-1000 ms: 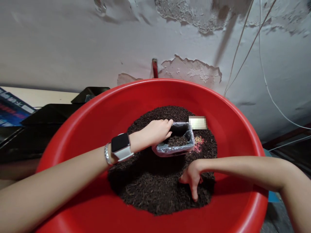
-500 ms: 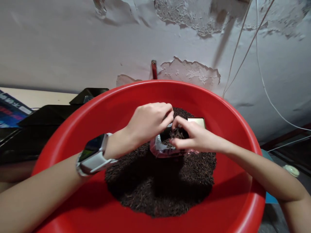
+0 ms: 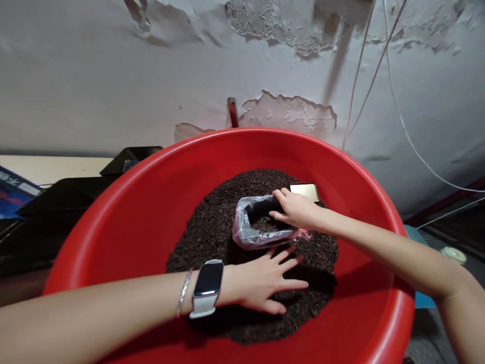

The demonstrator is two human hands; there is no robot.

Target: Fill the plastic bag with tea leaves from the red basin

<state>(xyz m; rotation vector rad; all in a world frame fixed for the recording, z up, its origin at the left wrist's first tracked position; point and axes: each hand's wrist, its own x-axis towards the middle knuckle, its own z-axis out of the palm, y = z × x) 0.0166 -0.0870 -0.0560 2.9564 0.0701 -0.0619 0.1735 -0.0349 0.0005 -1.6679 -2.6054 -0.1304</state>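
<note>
1. Plastic-lined box (image 3: 248,240) sits in the leaves (image 3: 212,222), just beyond the left hand (image 3: 261,283) and right at the fingers of the right hand (image 3: 290,206).
2. Its long side runs roughly sideways, more or less in line with the left forearm.
3. Right hand's the nearer one — curled over the box's end on its own side, thumb over the opening. Can't tell if it's really pinching the rim.
4. Left hand's palm down, fingers spread wide over the leaves — not holding anything.

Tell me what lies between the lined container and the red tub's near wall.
In the head view: the left hand, fingers spread over dark loose material, then bare red plastic.
</note>
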